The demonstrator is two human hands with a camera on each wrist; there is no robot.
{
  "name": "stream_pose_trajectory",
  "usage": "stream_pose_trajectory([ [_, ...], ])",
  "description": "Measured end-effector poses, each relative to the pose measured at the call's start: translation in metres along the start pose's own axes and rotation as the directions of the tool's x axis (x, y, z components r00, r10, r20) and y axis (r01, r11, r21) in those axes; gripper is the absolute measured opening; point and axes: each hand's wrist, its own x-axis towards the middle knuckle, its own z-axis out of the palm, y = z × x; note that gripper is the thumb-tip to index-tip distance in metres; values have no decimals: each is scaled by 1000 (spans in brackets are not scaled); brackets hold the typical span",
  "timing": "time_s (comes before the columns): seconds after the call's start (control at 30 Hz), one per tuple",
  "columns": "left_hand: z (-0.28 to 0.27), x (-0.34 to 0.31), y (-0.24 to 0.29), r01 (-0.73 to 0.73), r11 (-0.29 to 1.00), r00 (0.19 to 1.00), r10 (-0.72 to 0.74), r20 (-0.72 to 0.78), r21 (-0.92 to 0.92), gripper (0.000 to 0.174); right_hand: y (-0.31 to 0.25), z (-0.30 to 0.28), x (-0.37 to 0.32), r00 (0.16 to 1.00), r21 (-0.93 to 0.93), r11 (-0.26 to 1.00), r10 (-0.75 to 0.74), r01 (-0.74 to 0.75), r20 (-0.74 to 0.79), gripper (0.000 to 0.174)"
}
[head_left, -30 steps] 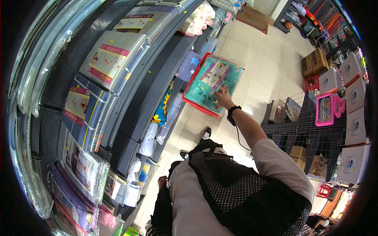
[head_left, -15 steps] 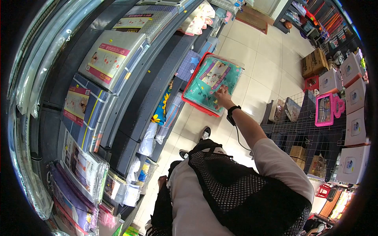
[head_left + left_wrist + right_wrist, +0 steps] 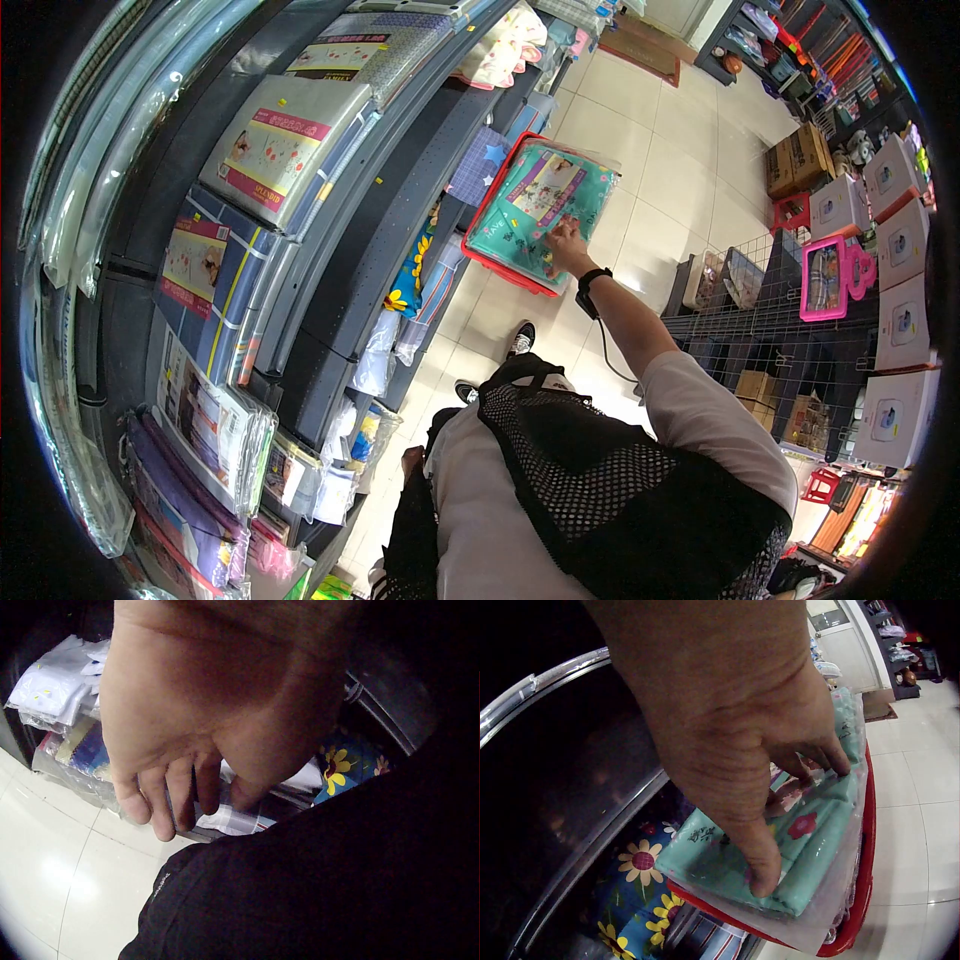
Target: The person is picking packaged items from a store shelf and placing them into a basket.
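Floor (image 3: 665, 190) right of the teal package (image 3: 540, 200) lies open (shelving (image 3: 400, 200) crowds its left).

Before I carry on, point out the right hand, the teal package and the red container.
Right hand (image 3: 567, 245): head view, on the back of the hand.
Teal package (image 3: 543, 190): head view, on its printed label.
Red container (image 3: 868, 859): right wrist view, on its rim.

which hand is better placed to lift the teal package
Likely the right hand: its fingers rest on the teal package. The left hand holds nothing and hangs away from it, near the shelf.
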Motion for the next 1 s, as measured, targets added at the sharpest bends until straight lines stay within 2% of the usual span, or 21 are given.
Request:
stream_pose_trajectory([
  [0.07, 3, 0, -3, -20, 1000, 1000, 20, 3, -23, 36, 0, -5, -3, 1000, 14, 1000, -28, 28, 13, 99],
  [0.13, 5, -8, 0, -38, 994, 992, 25, -121, -106, 35, 1, -3, -2, 999, 6, 999, -38, 38, -4, 98],
  [0.27, 0, -10, 9, -33, 997, 997, 28, -72, -71, 37, -4, -18, -13, 999, -46, 998, -33, 32, -14, 96],
  [0.33, -5, -9, 16, -30, 998, 998, 27, 57, 54, 40, -2, -7, -8, 999, -47, 999, -17, 15, -34, 94],
  [0.4, -4, -11, 18, -46, 997, 998, 43, 47, 68, 41, -2, -6, -7, 999, -47, 999, -1, -1, -53, 93],
  [0.47, -3, -10, 15, -62, 995, 997, 59, 38, 81, 42, -2, -15, -11, 998, -53, 997, -63, 64, 7, 95],
  [0.57, -1, -6, 9, -93, 994, 995, 91, 41, 58, 41, -3, -21, -16, 997, -43, 996, -82, 82, -2, 98],
  [0.67, -4, -16, 21, -68, 996, 998, 67, 11, 50, 42, 3, 5, -2, 997, -23, 999, -41, 40, -67, 99],
  [0.77, -3, -12, 19, 3, 998, 999, -5, 34, 65, 42, 3, 2, -3, 998, 2, 999, -42, 42, -51, 101],
  [0.87, 3, -5, 5, -60, 994, 997, 56, 51, 96, 42, 2, -2, -4, 998, -14, 998, -59, 59, -5, 103],
  [0.93, 7, -13, 2, -73, 993, 995, 67, -69, -89, 42, 5, 11, 4, 999, 24, 999, -31, 31, -14, 104],
  [0.97, 6, -10, 2, -73, 993, 995, 67, -69, -89, 42, 7, 18, 7, 1000, 61, 998, -1, 3, -22, 105],
  [1.0, 7, -1, -4, -40, 999, 999, 40, -5, 19, 43, 7, 19, 7, 1000, 61, 998, -1, 2, -22, 105],
])
